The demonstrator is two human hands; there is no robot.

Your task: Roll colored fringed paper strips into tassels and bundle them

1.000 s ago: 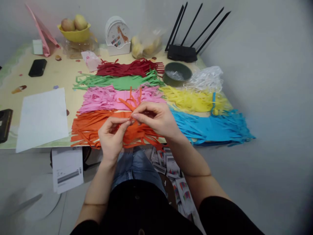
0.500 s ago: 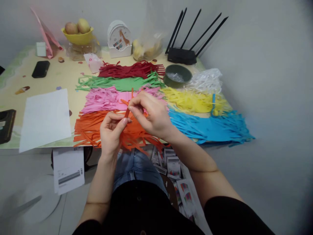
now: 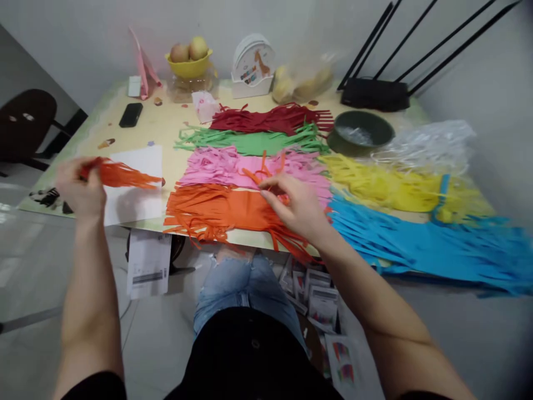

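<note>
My left hand (image 3: 83, 186) is closed round one end of an orange fringed tassel (image 3: 129, 174), raised over the white sheet (image 3: 145, 205) at the left. Near the table's middle, my right hand (image 3: 291, 205) pinches a thin orange strip (image 3: 252, 176) above the pink and orange paper. Beneath it lies orange fringed paper (image 3: 245, 208). Behind that are pink (image 3: 245, 166), green (image 3: 258, 143) and dark red (image 3: 266, 119) fringed stacks. To the right lie yellow (image 3: 387, 189) and blue (image 3: 416, 241) ones.
A dark green bowl (image 3: 383, 128) stands beside clear plastic (image 3: 441, 144). Along the wall are a black router (image 3: 375, 94), a giraffe holder (image 3: 252, 86) and a yellow fruit bowl (image 3: 189, 68). A phone (image 3: 130, 115) lies back left.
My left hand has moved far left, now with an orange tassel in it. My right hand stays over the stacks, apart from the left. The view has shifted left.
</note>
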